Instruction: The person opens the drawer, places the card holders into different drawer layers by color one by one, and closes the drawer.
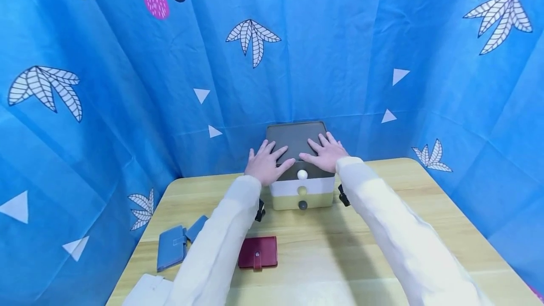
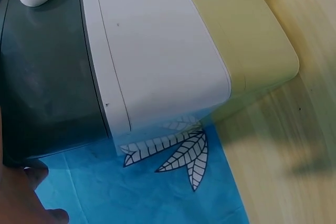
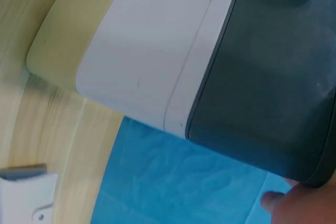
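A small three-tier drawer box (image 1: 302, 187) stands at the back of the table. Its top drawer (image 3: 262, 77) is dark grey with a white knob (image 1: 302, 174), the middle one white, the bottom one pale yellow. All three drawers sit flush in the front. My left hand (image 1: 264, 165) rests with spread fingers on the left edge of the dark lid (image 1: 293, 138). On the lid's right edge lies my right hand (image 1: 326, 156), its fingers also spread. Both wrist views show the box front close up, with parts of the hands at its upper sides.
A dark red wallet (image 1: 258, 252) lies in front of the box by the left sleeve. Further left are blue wallets (image 1: 171, 247) and a white wallet (image 1: 148, 292). The right wrist view shows a white snap wallet (image 3: 26, 198). A blue curtain (image 1: 335, 79) hangs behind the table.
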`<state>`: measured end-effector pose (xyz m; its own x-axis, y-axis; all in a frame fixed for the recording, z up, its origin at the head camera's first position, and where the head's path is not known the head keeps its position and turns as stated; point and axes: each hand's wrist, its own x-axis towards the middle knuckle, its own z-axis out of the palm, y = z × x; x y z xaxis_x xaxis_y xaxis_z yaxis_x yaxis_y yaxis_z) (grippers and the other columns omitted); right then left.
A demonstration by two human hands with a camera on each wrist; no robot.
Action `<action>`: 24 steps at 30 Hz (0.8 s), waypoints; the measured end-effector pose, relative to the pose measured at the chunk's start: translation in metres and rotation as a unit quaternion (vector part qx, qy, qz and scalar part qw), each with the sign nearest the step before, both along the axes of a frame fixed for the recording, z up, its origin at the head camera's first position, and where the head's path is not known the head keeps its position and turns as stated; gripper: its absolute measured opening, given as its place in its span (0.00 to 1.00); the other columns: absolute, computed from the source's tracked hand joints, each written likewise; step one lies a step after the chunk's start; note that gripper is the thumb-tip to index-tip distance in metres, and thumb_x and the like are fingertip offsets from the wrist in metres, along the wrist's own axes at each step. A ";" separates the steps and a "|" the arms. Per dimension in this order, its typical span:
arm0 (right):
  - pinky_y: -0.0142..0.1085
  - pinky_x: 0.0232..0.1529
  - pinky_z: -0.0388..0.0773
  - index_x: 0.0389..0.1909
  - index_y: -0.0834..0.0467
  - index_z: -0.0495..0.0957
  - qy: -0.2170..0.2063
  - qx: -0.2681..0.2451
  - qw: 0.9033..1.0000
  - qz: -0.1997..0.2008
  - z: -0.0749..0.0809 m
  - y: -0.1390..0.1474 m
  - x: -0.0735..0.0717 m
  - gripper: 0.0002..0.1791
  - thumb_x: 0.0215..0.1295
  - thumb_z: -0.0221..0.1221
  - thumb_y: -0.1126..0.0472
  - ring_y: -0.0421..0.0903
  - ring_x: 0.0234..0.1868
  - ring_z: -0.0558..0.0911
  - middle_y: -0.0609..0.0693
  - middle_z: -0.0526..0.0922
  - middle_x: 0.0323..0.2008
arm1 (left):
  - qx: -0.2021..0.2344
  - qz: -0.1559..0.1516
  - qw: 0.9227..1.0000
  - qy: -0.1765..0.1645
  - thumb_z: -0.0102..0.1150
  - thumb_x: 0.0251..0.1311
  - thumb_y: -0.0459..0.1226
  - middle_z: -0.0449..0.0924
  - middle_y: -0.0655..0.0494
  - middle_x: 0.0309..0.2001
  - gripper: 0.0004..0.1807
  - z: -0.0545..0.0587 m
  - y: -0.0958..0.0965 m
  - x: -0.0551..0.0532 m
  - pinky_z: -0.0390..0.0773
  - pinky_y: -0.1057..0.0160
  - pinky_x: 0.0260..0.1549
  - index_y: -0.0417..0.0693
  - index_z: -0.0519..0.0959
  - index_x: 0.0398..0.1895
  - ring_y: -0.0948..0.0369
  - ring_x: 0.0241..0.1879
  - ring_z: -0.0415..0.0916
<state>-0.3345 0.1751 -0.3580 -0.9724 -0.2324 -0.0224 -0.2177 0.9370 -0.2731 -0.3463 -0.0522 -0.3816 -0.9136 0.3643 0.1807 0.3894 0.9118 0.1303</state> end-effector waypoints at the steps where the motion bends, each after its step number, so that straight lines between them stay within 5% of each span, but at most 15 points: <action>1: 0.59 0.70 0.37 0.76 0.48 0.47 -0.002 0.003 1.000 0.005 0.001 0.000 0.000 0.48 0.63 0.32 0.23 0.60 0.74 0.32 0.60 0.40 0.75 | 0.000 0.001 1.000 -0.001 0.22 0.55 0.77 0.51 0.54 0.75 0.44 0.000 -0.001 0.000 0.43 0.34 0.65 0.73 0.58 0.72 0.53 0.75 0.37; 7: 0.62 0.68 0.38 0.76 0.47 0.47 -0.004 0.022 0.999 0.036 0.002 0.007 -0.003 0.48 0.62 0.32 0.22 0.62 0.74 0.33 0.60 0.42 0.75 | 0.009 -0.001 1.000 -0.010 0.22 0.55 0.77 0.49 0.55 0.75 0.44 0.001 -0.001 0.002 0.43 0.34 0.65 0.74 0.57 0.73 0.53 0.75 0.35; 14: 0.63 0.68 0.38 0.71 0.44 0.63 0.045 0.030 0.996 0.077 0.003 0.023 -0.013 0.44 0.60 0.42 0.23 0.57 0.74 0.48 0.54 0.58 0.72 | 0.003 0.002 1.000 -0.016 0.23 0.55 0.76 0.49 0.55 0.75 0.43 -0.003 -0.001 0.004 0.44 0.36 0.66 0.75 0.57 0.72 0.53 0.75 0.35; 19: 0.56 0.70 0.48 0.67 0.53 0.69 0.077 0.012 0.990 0.119 0.002 0.022 -0.022 0.44 0.60 0.47 0.25 0.56 0.72 0.56 0.56 0.65 0.68 | -0.001 0.003 1.000 -0.012 0.20 0.54 0.77 0.49 0.55 0.75 0.44 -0.005 0.000 0.004 0.44 0.37 0.67 0.76 0.57 0.72 0.54 0.75 0.35; 24: 0.56 0.66 0.58 0.68 0.52 0.67 0.086 -0.003 0.988 0.124 0.000 0.016 -0.025 0.43 0.62 0.45 0.26 0.56 0.71 0.60 0.55 0.64 0.69 | -0.001 0.006 1.000 -0.002 0.19 0.54 0.77 0.50 0.55 0.75 0.44 -0.002 -0.001 0.004 0.44 0.38 0.67 0.75 0.57 0.72 0.54 0.75 0.35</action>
